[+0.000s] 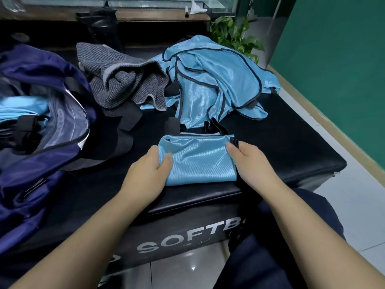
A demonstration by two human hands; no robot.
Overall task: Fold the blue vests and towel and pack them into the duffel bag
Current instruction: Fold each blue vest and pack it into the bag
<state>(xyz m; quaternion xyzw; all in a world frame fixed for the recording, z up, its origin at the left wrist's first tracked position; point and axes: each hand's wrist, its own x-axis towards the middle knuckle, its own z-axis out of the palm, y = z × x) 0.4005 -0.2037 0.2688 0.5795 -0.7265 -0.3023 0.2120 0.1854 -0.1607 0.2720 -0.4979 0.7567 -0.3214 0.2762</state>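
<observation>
A folded light-blue vest (198,159) lies near the front edge of the black padded box (281,147). My left hand (149,165) grips its left edge, thumb on top and fingers tucked beneath. My right hand (248,161) holds its right edge beside a black strap. Behind it lies a heap of unfolded blue vests (216,84) with dark trim. A crumpled grey striped towel (123,80) sits to their left. The navy duffel bag (41,142) stands open at the left, with blue fabric (23,109) inside.
A black mesh cloth (123,130) lies between the bag and the folded vest. A green plant (233,36) stands behind the box at the right, by a green wall. Tiled floor runs along the right side. My dark-trousered knee (275,247) is at the lower right.
</observation>
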